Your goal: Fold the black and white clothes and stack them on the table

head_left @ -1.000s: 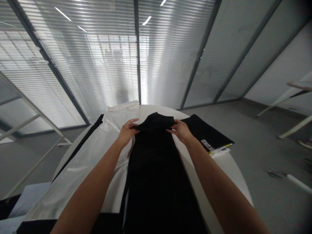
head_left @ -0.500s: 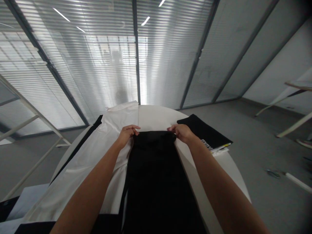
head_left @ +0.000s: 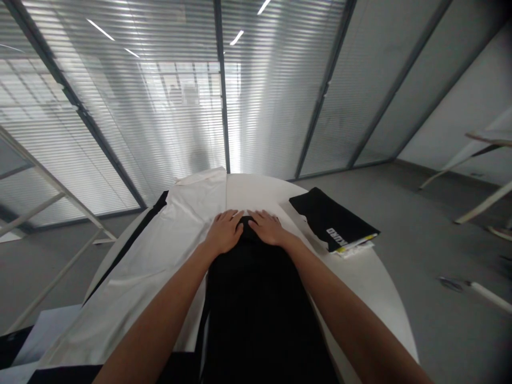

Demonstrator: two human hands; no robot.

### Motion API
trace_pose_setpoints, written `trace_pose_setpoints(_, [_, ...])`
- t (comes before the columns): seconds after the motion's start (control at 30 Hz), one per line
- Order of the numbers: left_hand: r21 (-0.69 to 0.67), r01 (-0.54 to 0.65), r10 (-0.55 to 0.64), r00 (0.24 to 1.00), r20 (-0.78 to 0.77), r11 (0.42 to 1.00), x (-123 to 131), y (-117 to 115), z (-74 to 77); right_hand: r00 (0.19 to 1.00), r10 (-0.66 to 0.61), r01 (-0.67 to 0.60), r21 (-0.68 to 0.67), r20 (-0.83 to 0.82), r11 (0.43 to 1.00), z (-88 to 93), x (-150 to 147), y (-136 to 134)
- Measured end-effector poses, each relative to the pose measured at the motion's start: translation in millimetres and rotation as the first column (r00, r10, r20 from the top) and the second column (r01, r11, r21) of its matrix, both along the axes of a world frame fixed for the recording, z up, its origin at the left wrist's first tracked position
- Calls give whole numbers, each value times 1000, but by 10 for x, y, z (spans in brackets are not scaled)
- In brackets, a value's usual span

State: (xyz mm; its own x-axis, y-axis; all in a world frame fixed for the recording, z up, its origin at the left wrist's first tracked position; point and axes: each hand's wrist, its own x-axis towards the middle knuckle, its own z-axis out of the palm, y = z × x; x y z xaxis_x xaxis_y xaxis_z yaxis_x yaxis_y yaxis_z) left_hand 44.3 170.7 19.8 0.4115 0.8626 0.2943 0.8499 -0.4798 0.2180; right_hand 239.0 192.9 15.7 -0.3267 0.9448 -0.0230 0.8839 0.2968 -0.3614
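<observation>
A long black garment lies down the middle of a white table, running from the near edge to the table's far part. My left hand and my right hand lie flat side by side on the garment's far end, fingers stretched out, palms pressing the cloth. To the left of the black garment a white garment with a dark edge is spread out along the table.
A folded black piece with white lettering rests on papers at the table's right side. Glass walls with blinds stand behind. White frame legs show at left and right. A pen-like object lies on the grey floor at right.
The raised far end of the black garment came down onto the table. Both hands let go of its corners and moved together to its middle, now lying flat.
</observation>
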Motion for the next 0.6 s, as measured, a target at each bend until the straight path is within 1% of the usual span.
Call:
trace_pose_setpoints(0.1, [-155, 2, -18, 994, -105, 988, -51, 14, -151, 989, 46, -39, -53, 139, 998, -139, -5, -54])
trace_pose_setpoints(0.2, [-226, 2, -32, 991, -132, 974, -149, 54, -205, 981, 94, -86, -56, 170, 995, -160, 63, -55])
trace_pose_setpoints(0.3, [-241, 16, -44, 993, -112, 971, -237, 82, -184, 975, 130, -116, -83, 179, 990, -106, 155, -33])
trace_pose_setpoints(0.37, [-235, 21, -41, 996, -83, 972, -283, 99, -177, 973, 129, -106, -125, 190, 987, -52, 229, -15])
trace_pose_setpoints(0.47, [-201, 16, -17, 1000, -4, 979, -334, 138, -199, 974, 83, -48, -162, 213, 986, 36, 364, 19])
trace_pose_setpoints(0.6, [-152, -54, 77, 986, 150, 987, -371, 217, -240, 985, 5, 15, -118, 170, 993, 123, 529, 90])
